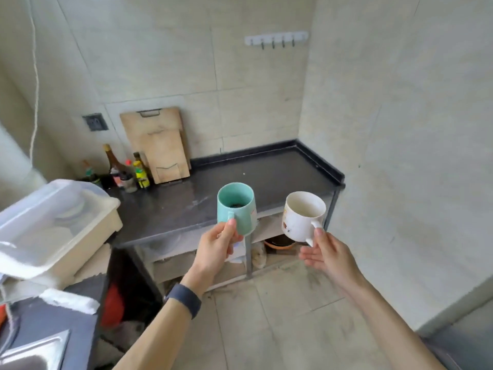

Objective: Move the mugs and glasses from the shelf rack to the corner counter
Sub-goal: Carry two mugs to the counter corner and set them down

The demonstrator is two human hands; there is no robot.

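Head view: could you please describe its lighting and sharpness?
In the head view, light is soft and even, with a dull sheen on the dark counter; the teal mug and white mug are fairly sharp; the plastic tub at left is smeared; tile seams bow slightly.

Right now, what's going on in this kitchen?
A person holds two mugs by their handles: a green mug in the left grip, a white mug in the right grip. Both hang in the air before the corner counter, not yet set down. Cutting boards and bottles stand at its back left.
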